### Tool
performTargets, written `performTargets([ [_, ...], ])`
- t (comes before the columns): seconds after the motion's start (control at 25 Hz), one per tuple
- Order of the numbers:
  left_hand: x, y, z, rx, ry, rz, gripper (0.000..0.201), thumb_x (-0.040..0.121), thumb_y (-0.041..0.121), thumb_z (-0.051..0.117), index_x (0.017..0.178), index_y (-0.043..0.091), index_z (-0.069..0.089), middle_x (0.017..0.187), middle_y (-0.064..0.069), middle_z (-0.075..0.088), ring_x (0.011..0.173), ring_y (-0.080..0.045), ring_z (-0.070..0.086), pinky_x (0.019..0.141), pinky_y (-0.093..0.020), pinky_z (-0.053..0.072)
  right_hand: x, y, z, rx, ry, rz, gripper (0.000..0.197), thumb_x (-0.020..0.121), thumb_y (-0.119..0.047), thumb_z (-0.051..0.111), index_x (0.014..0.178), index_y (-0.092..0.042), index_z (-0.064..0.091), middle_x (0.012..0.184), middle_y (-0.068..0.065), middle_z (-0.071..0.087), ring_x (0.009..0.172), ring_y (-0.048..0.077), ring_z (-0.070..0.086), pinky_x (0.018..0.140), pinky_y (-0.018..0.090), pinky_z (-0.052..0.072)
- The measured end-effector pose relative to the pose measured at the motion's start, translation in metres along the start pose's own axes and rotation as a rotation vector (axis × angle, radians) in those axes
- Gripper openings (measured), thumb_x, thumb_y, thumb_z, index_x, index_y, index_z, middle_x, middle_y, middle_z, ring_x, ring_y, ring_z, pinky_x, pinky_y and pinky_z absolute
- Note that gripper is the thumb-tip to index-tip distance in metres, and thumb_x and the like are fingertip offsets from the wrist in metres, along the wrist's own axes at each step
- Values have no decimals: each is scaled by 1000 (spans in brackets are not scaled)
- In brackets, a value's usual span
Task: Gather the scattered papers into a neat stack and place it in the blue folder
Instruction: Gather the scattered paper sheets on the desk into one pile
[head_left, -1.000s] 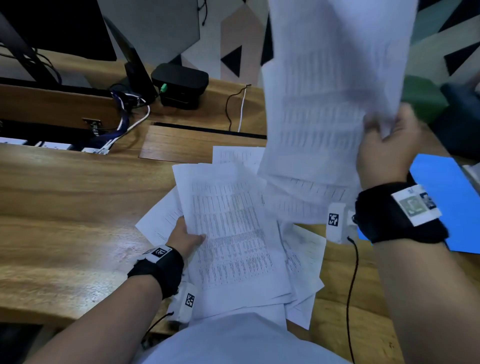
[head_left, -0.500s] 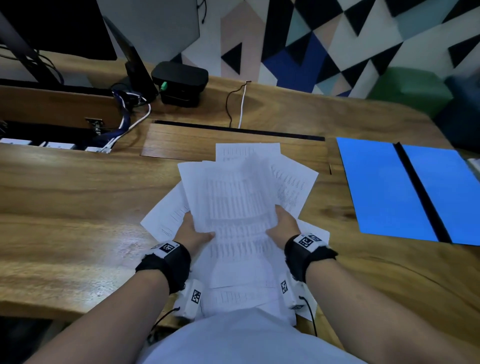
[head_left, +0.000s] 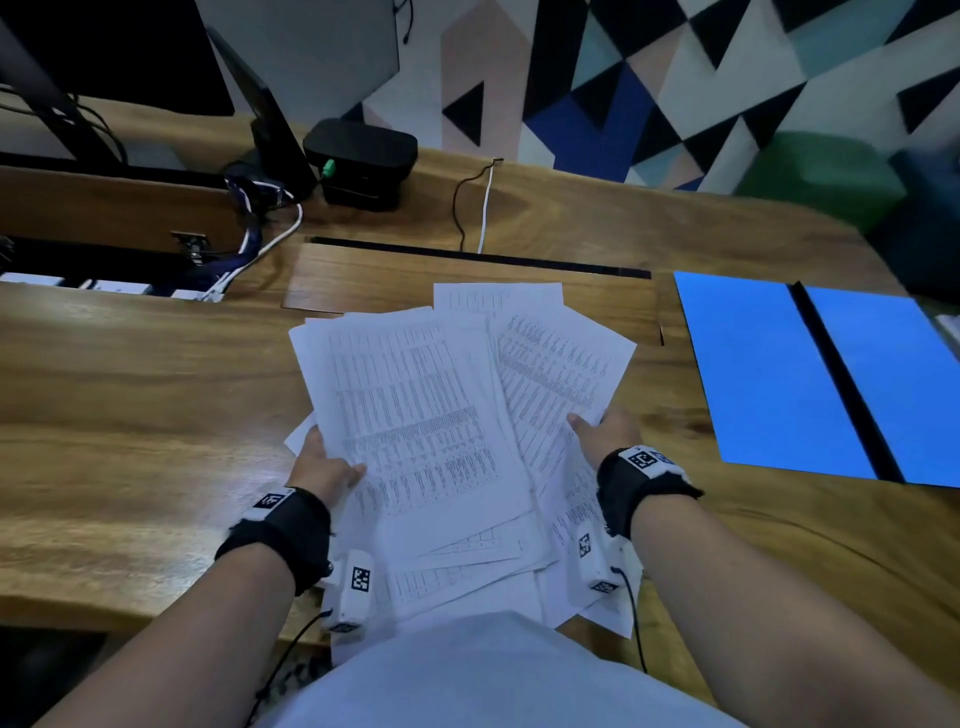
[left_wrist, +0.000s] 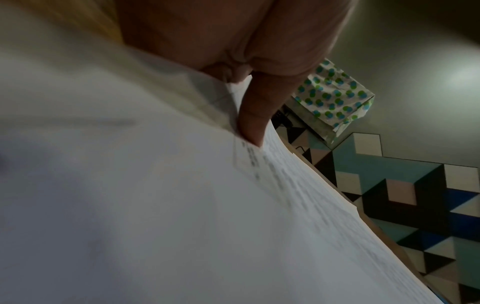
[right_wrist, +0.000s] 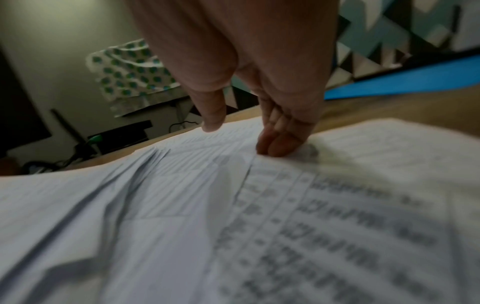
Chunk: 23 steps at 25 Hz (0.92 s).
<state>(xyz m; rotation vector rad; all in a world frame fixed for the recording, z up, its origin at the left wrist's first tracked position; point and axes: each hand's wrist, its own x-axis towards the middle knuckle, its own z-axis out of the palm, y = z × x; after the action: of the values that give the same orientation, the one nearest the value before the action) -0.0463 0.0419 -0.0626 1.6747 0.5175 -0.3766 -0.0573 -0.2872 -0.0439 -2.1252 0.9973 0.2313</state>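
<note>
Left hand (head_left: 323, 467) pinching the papers (head_left: 431, 415) mid-frame; right hand (head_left: 605, 434) flat, fingers straight, pressing them; blue folder (head_left: 748, 374) open at right.

- Before you is a wooden desk (head_left: 130, 415), with a flap (head_left: 363, 280) set into its top.
- On it, at your front edge, lies a loose fan of printed papers (head_left: 415, 415).
- To your right a blue folder (head_left: 753, 374) lies open and flat.
- Far back sits a black box (head_left: 361, 156) beside cables (head_left: 467, 208).
</note>
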Motion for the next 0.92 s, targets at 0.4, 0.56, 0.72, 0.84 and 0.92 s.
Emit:
performTargets([
  [0.4,-3,2,9,78,-31,7,69,84,-11,55,142,18,30,124,-7,54,114,-28,52,92,-37,43,-22,-38,19,339,9,170,66,79,-13,72,133,-2,35,130,16,50,118,34,52,96,39,44],
  [0.56,0,1,6,80,-36,-9,69,82,-10,57,140,19,32,123,-8,56,115,-31,54,92,-39,45,-21,-30,-5,247,16,49,31,86,-11,61,116,-1,59,114,12,65,103,35,62,87,37,50],
  [0.72,0,0,5,65,-52,-3,69,83,-8,57,140,21,32,126,-8,57,116,-31,54,96,-43,45,-5,-25,-62,114,122,-8,31,89,-16,58,113,3,61,108,14,65,94,35,61,80,34,48],
  [0.84,-4,2,3,14,-50,26,66,84,-12,55,141,15,33,123,-9,57,115,-30,54,94,-42,44,-1,-20,-73,-66,48,-26,35,87,-19,62,112,5,59,108,19,65,86,32,58,76,34,48],
  [0.92,-4,2,-1,-58,-1,28,63,84,-16,53,139,11,36,121,-11,56,113,-32,55,92,-42,44,-5,-20,-56,-176,-45,-25,32,87,-20,61,110,2,60,97,14,63,81,30,58,71,33,49],
])
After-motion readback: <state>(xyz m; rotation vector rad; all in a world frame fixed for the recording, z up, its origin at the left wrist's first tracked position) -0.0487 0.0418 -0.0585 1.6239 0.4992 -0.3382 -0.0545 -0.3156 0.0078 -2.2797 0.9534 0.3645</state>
